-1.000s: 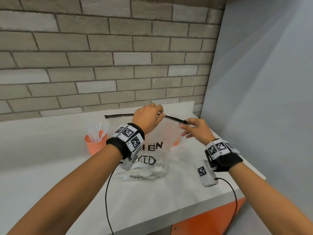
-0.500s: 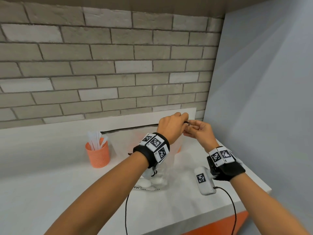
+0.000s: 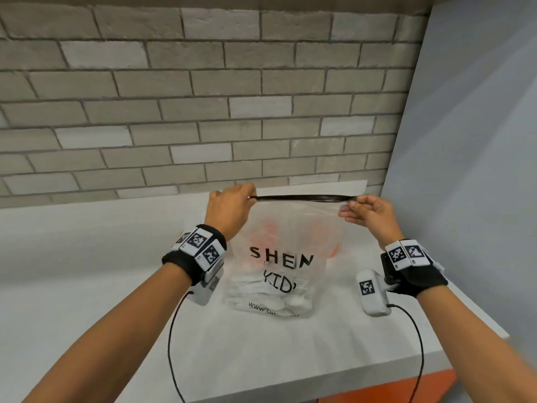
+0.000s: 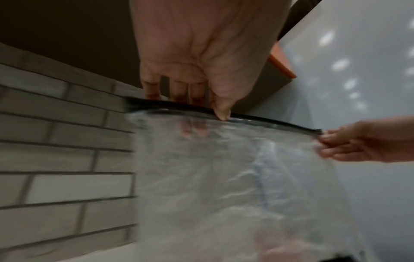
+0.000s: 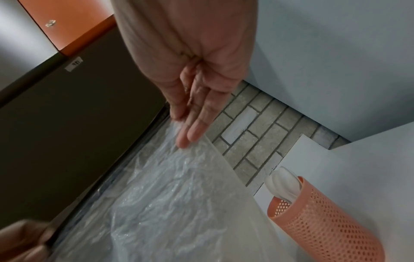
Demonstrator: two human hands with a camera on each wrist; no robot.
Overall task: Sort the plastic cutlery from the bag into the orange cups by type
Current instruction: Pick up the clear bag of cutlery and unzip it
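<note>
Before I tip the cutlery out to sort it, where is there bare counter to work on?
The widest bare stretch of counter lies left of the bag, out from the brick wall. Another runs along the near edge in front of the bag. It is tight behind and right of the bag, where an orange cup holding spoons stands near the corner.
</note>
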